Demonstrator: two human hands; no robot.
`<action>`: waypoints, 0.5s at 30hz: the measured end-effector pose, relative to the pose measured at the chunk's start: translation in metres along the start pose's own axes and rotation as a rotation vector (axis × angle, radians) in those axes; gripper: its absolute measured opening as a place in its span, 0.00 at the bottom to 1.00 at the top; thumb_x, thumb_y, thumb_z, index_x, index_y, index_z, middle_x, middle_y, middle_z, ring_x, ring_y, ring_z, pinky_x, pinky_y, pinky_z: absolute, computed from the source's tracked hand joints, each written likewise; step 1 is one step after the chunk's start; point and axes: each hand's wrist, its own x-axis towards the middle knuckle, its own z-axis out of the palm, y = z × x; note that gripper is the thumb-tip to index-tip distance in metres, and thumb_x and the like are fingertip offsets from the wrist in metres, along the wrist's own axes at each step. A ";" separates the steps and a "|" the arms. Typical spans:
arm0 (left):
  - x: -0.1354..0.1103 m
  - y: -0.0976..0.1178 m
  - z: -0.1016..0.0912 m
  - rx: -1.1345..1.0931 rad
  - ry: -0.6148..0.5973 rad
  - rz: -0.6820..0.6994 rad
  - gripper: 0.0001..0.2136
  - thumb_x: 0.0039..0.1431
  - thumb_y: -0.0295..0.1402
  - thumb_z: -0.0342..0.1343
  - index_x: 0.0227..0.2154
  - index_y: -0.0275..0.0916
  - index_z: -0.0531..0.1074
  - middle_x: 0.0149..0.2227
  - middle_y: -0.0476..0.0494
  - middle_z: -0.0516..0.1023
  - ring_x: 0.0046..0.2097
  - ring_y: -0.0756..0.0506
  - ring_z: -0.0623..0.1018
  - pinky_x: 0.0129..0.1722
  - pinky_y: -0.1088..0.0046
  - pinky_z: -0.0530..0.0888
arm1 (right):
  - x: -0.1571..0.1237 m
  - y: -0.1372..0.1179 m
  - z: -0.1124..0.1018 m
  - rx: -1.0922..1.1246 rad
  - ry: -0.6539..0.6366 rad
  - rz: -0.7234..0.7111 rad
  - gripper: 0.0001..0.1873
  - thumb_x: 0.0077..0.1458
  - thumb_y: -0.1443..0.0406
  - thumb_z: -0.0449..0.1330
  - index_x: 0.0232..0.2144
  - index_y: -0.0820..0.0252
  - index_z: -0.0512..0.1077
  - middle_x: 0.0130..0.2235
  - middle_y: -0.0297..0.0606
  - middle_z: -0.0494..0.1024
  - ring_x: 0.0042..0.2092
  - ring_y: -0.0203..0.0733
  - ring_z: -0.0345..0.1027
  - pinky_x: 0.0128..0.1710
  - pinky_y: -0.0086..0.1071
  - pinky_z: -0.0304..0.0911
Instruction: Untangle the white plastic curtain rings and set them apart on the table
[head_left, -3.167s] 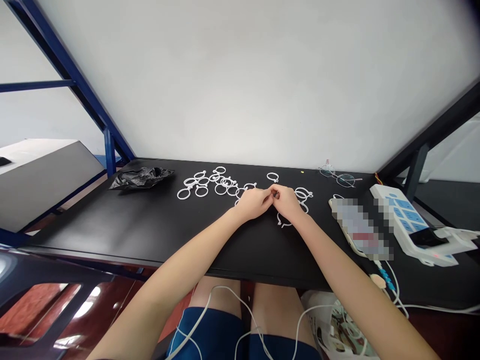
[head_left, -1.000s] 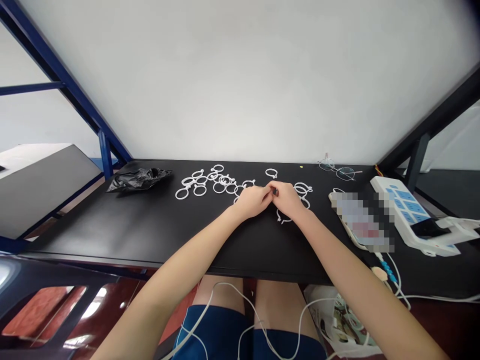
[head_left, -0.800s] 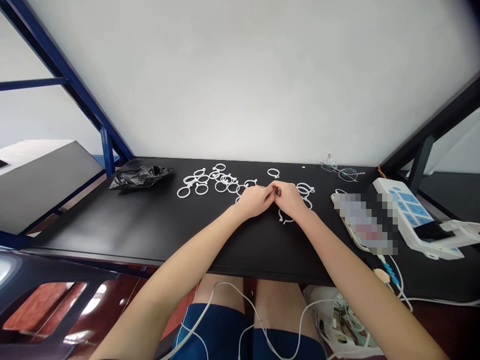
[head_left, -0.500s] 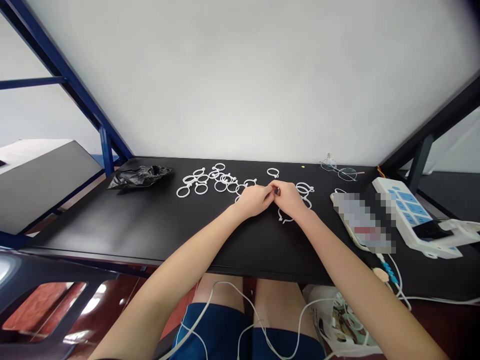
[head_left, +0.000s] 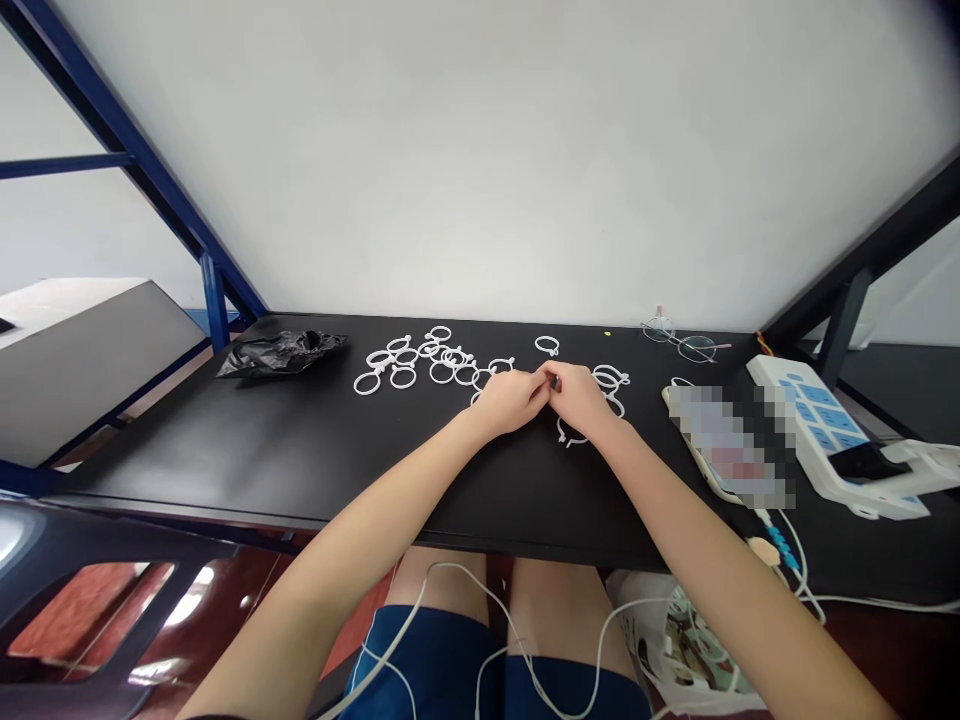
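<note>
My left hand (head_left: 507,400) and my right hand (head_left: 578,398) meet fingertip to fingertip over the middle of the black table (head_left: 300,450). Both are closed in a pinch on a small white plastic ring, mostly hidden between the fingers. Several white rings (head_left: 420,362) lie scattered to the left of my hands. More white rings (head_left: 612,380) lie just right of my right hand, and one open ring (head_left: 570,436) sits under my right wrist. A single ring (head_left: 547,346) lies beyond my hands.
A crumpled black plastic bag (head_left: 281,351) lies at the far left. Eyeglasses (head_left: 684,343) rest by the wall. A phone (head_left: 724,450) and a white power strip (head_left: 821,432) sit on the right, with white cables (head_left: 795,575) hanging off the front edge.
Both hands stay pinched together at the same spot; only small finger shifts and slight camera sway.
</note>
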 end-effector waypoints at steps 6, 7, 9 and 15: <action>0.000 0.001 -0.001 0.005 -0.013 -0.005 0.13 0.65 0.33 0.41 0.33 0.38 0.71 0.33 0.42 0.78 0.33 0.45 0.77 0.34 0.72 0.69 | 0.000 -0.001 0.000 -0.015 -0.004 -0.011 0.12 0.46 0.74 0.52 0.30 0.59 0.74 0.28 0.35 0.76 0.26 0.36 0.63 0.28 0.28 0.53; 0.000 0.001 -0.001 0.005 -0.012 -0.005 0.13 0.65 0.33 0.41 0.33 0.38 0.71 0.32 0.42 0.78 0.33 0.45 0.77 0.34 0.72 0.69 | 0.000 -0.001 -0.001 -0.021 -0.005 -0.010 0.12 0.46 0.74 0.52 0.30 0.59 0.74 0.28 0.35 0.76 0.26 0.36 0.63 0.28 0.28 0.53; 0.000 0.001 -0.001 0.004 -0.006 -0.002 0.13 0.65 0.33 0.41 0.33 0.38 0.71 0.32 0.42 0.78 0.33 0.45 0.77 0.32 0.72 0.69 | -0.001 -0.002 -0.001 -0.031 -0.008 -0.009 0.12 0.46 0.74 0.52 0.30 0.59 0.73 0.28 0.35 0.76 0.26 0.36 0.63 0.28 0.29 0.52; 0.000 0.000 0.002 0.005 0.005 0.014 0.14 0.65 0.34 0.40 0.33 0.38 0.70 0.32 0.43 0.78 0.32 0.45 0.77 0.31 0.72 0.67 | -0.001 -0.005 -0.004 -0.053 -0.033 -0.005 0.12 0.47 0.74 0.52 0.30 0.59 0.73 0.28 0.36 0.75 0.27 0.37 0.62 0.28 0.29 0.51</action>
